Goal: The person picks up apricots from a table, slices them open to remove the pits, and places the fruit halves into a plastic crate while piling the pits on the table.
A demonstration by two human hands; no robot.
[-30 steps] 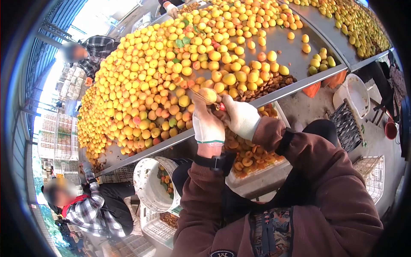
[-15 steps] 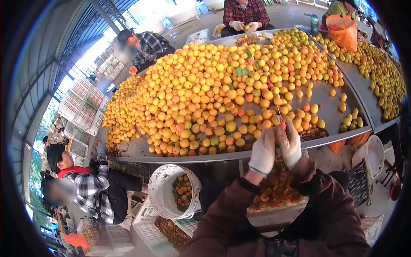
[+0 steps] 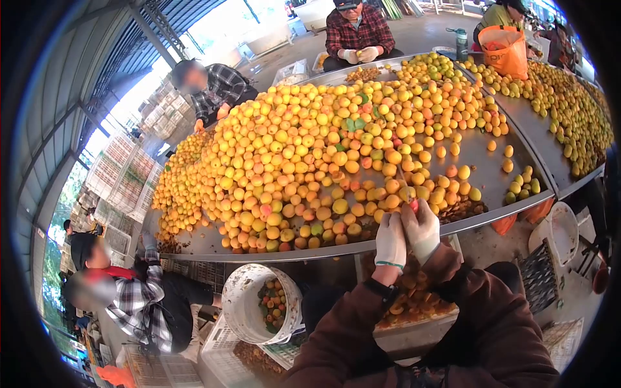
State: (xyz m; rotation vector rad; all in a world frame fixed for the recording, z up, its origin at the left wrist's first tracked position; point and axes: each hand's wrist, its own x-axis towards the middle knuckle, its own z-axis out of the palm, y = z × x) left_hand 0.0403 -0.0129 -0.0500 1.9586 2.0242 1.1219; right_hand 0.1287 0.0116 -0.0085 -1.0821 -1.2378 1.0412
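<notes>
Both gloved hands are close together at the near edge of a metal table (image 3: pixel 323 252) heaped with yellow-orange fruit (image 3: pixel 278 155). My left hand (image 3: pixel 391 240) has its fingers pressed together beside the right one; what it holds, if anything, is hidden. My right hand (image 3: pixel 420 231) is closed around the red handle (image 3: pixel 414 205) of a thin tool, whose shaft points away over the fruit. A yellow fruit (image 3: pixel 407 193) lies at the front of the handle. Below my hands sits a container of opened fruit pieces (image 3: pixel 414 297).
A white bucket (image 3: pixel 242 304) with some fruit stands left of my legs, near crates (image 3: pixel 220 343). Several people are around the table, one at the left (image 3: pixel 139 294), one across (image 3: pixel 359 35). An orange bag (image 3: pixel 504 55) stands at the back right.
The view has shifted, so the table edge appears lower. My hands remain together, now slightly lower and left in view. The person at upper left has a hand nearer the fruit.
</notes>
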